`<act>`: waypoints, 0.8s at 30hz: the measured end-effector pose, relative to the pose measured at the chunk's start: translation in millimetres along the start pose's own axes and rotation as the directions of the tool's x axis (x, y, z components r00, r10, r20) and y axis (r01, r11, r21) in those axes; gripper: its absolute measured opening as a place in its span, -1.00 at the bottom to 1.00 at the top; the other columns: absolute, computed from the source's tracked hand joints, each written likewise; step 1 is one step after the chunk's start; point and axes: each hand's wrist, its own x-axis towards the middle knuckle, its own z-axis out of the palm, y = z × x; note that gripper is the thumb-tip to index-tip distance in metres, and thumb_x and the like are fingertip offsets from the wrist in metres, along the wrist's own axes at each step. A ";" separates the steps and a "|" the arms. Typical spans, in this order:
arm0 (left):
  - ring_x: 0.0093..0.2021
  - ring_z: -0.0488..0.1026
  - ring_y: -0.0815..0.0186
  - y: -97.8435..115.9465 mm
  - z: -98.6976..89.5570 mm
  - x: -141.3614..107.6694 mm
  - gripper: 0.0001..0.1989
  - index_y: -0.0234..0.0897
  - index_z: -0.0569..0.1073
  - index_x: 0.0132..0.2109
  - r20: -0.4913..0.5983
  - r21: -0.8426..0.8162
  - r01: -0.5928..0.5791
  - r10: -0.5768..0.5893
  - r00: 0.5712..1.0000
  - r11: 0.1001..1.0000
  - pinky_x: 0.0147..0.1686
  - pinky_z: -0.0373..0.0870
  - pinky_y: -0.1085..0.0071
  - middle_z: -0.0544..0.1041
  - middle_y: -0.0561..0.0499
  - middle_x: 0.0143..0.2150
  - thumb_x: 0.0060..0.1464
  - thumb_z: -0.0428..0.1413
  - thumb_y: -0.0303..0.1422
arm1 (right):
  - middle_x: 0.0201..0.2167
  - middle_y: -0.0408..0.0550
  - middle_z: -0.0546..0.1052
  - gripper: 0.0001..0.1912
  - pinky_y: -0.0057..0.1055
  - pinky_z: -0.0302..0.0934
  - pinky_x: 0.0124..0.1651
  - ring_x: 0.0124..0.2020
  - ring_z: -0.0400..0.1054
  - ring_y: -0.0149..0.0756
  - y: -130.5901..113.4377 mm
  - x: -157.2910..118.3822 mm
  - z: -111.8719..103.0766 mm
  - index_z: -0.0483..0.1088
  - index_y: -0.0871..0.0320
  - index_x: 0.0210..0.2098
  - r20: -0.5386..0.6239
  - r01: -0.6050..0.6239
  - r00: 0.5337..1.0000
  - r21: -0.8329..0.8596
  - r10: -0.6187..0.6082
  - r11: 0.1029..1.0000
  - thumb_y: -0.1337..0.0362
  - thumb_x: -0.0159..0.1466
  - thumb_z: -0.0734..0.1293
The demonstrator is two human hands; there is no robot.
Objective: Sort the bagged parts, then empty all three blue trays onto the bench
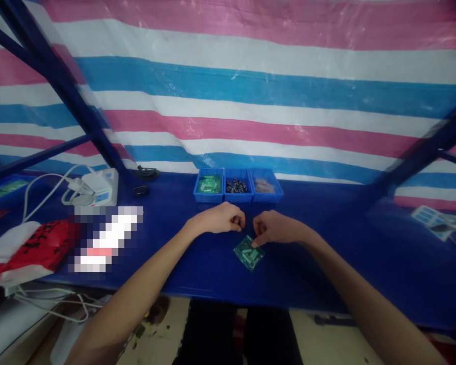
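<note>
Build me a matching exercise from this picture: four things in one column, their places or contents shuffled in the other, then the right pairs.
Things
1. Green packet
2. Left blue bin
3. Middle blue bin
4. Right blue bin

Places or contents
A. Holds dark pieces
B. Holds pale pinkish pieces
C. At the right hand's fingertips
D. Holds green pieces

Right pairs: 1-C, 2-D, 3-A, 4-B

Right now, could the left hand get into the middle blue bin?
Likely yes. The left hand is close in front of the open-topped middle blue bin, with nothing visible between them; the right hand is aside, at the green packet.
</note>
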 end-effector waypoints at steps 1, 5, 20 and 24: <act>-0.41 0.44 0.37 -0.7 -0.4 -0.4 -0.92 -0.25 0.57 -0.21 -0.010 0.017 0.002 -0.002 1.000 1.000 -0.46 0.25 0.48 0.52 0.03 -0.32 0.14 0.20 -0.39 | -0.59 -0.16 0.50 -0.73 -0.43 0.11 -0.50 -0.53 0.38 -0.32 0.0 0.5 0.1 0.42 0.12 -0.53 -0.021 0.003 1.000 -0.012 -0.004 1.000 0.13 0.01 0.54; -0.39 0.39 0.38 -3.3 0.1 -1.1 -0.93 -0.25 0.53 -0.21 -0.058 0.094 -0.002 0.008 0.998 0.996 -0.44 0.23 0.46 0.49 0.01 -0.25 0.19 0.15 -0.40 | -0.57 -0.17 0.51 -0.78 -0.43 0.13 -0.47 -0.50 0.39 -0.32 2.3 2.4 0.2 0.43 0.13 -0.49 -0.086 0.033 0.996 -0.016 -0.034 0.999 0.20 0.03 0.53; -0.28 0.44 0.31 -0.8 5.4 2.7 -0.91 -0.24 0.42 -0.10 -0.259 0.087 -0.016 0.038 0.965 0.996 -0.33 0.27 0.44 0.49 0.04 -0.28 0.27 0.05 -0.45 | -0.54 -0.12 0.55 -0.79 -0.45 0.22 -0.44 -0.51 0.45 -0.33 2.9 8.7 5.6 0.45 0.15 -0.36 -0.276 0.136 0.955 0.086 -0.108 0.987 0.16 0.31 0.32; -0.29 0.43 0.32 -1.9 7.0 4.2 -0.87 -0.22 0.40 -0.08 -0.288 0.099 -0.017 0.044 0.957 0.995 -0.32 0.29 0.44 0.47 0.05 -0.28 0.22 0.09 -0.48 | -0.52 -0.12 0.55 -0.82 -0.46 0.23 -0.42 -0.49 0.45 -0.34 3.8 11.9 9.8 0.45 0.16 -0.36 -0.298 0.140 0.948 0.078 -0.111 0.987 0.22 0.32 0.30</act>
